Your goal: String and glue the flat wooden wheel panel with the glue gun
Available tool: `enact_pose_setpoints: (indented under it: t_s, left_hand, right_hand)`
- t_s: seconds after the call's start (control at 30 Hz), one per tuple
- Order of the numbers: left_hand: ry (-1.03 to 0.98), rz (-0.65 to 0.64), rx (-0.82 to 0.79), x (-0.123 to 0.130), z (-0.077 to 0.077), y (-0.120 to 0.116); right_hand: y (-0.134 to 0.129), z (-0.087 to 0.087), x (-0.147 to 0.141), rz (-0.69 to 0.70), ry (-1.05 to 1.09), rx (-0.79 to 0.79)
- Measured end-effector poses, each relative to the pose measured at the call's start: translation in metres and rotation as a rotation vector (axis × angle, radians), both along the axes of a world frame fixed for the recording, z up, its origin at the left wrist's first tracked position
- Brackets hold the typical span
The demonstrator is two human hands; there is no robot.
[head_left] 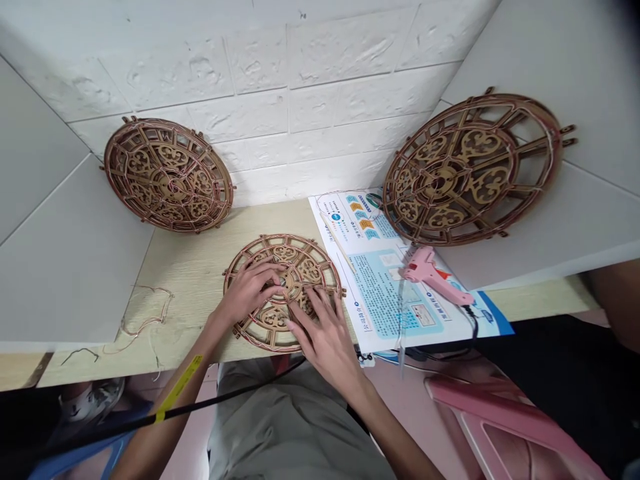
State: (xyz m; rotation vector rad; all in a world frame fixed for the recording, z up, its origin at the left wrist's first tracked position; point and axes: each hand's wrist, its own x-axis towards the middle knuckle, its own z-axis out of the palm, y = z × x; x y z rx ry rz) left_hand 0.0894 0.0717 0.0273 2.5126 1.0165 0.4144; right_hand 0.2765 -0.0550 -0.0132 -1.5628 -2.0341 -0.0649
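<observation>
A round wooden openwork disc with scroll cut-outs and copper-coloured wire along its rings lies flat before me. My left hand rests over its left half, thumb and index finger bent close together beside the central hub. Whatever may be between those fingertips is too small to make out. My right hand lies on the lower right part of the disc, fingers stretched and apart, with the fingertips on the lattice. Parts of the scrollwork are hidden under both hands.
Similar discs lean at the back left and back right. A pink glue gun lies on a printed sheet. Loose wire is on the table at left. A black cable crosses my left forearm. Grey panels flank the table.
</observation>
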Motion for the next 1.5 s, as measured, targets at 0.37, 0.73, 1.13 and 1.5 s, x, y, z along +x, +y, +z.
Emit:
enact_pose_setpoints:
  t_s: [0.37,0.73,1.13,1.5]
  left_hand:
    - [0.05,-0.096,0.016,0.001,0.005,0.02]
    - [0.086,-0.097,-0.03,0.004,0.005,0.03]
    - [0.045,-0.041,-0.081,0.002,-0.001,0.027]
    - [0.032,0.021,-0.067,0.003,-0.001,0.01]
  right_hand:
    - [0.0,0.003,0.001,0.005,0.014,-0.019]
    - [-0.001,0.002,0.002,0.0,0.011,-0.018]
    - [-0.001,0.004,0.003,0.017,0.038,-0.027]
    - [-0.002,-0.001,0.002,-0.001,0.02,-0.027]
